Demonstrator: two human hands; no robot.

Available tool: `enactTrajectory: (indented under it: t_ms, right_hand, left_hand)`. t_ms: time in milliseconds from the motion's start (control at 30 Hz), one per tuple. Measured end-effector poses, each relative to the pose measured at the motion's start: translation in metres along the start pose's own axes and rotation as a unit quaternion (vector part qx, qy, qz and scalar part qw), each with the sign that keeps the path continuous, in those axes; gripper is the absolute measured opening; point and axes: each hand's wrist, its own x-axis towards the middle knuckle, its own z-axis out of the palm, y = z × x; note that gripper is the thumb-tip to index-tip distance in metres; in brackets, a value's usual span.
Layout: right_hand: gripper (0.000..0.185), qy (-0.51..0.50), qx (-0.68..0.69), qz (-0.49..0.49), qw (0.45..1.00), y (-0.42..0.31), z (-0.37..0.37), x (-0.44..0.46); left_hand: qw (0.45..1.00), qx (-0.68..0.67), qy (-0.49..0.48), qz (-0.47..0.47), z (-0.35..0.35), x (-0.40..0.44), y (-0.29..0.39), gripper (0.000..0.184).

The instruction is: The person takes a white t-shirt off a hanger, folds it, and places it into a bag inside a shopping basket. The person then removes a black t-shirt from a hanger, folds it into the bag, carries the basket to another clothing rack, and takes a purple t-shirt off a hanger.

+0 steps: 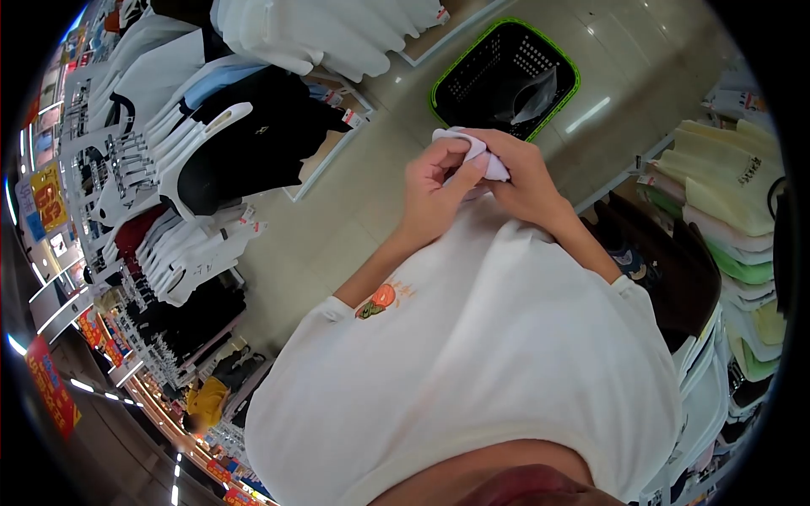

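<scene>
My left hand (437, 187) and my right hand (521, 175) meet in front of my white T-shirt (506, 337). Between them they grip a small folded piece of pale lilac cloth (474, 145). Fingers of both hands are closed around it, with the thumbs close together in the middle. Part of the cloth is hidden by the fingers, so I cannot tell what kind of item it is. Just beyond the hands, a black shopping basket with a bright green rim (577, 69) is on the floor. A clear plastic bag (537, 97) lies inside it.
Racks of hanging garments line the left side, including a black top (261, 126) and white tops (295, 34). Pale yellow garments (709, 156) hang on the right, near dark brown clothing (662, 244). A person in yellow (207, 401) is at the lower left. Tiled floor (337, 228) runs between.
</scene>
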Motion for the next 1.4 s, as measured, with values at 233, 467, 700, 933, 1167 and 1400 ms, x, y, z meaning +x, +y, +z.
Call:
enactTrajectory:
  t_ms: [233, 467, 700, 933, 1167, 1400]
  right_hand:
    - [0.037, -0.020, 0.003, 0.026, 0.999, 0.002, 0.003, 0.011]
    - [0.021, -0.139, 0.115, 0.030, 0.983, -0.047, 0.001, 0.026]
    - [0.037, -0.063, -0.044, -0.110, 0.991, -0.046, -0.019, 0.026]
    - [0.040, 0.113, -0.311, -0.036, 0.943, -0.038, -0.061, 0.016]
    - [0.045, 0.198, -0.301, 0.092, 0.928, -0.037, -0.069, -0.009]
    - [0.054, 0.108, -0.140, 0.278, 0.944, -0.069, -0.064, -0.061]
  left_hand:
    - [0.966, 0.189, -0.041, 0.172, -0.066, 0.013, -0.007, 0.055]
    - [0.893, 0.337, -0.257, 0.152, -0.110, 0.066, -0.038, 0.091]
    - [0.924, 0.305, -0.229, -0.009, -0.152, 0.082, -0.067, 0.036]
    - [0.892, 0.417, -0.133, 0.114, -0.161, 0.085, -0.018, 0.012]
    - [0.871, 0.435, -0.082, 0.212, -0.152, 0.070, 0.033, 0.012]
    - [0.788, 0.538, -0.284, 0.091, -0.147, 0.005, 0.079, 0.015]
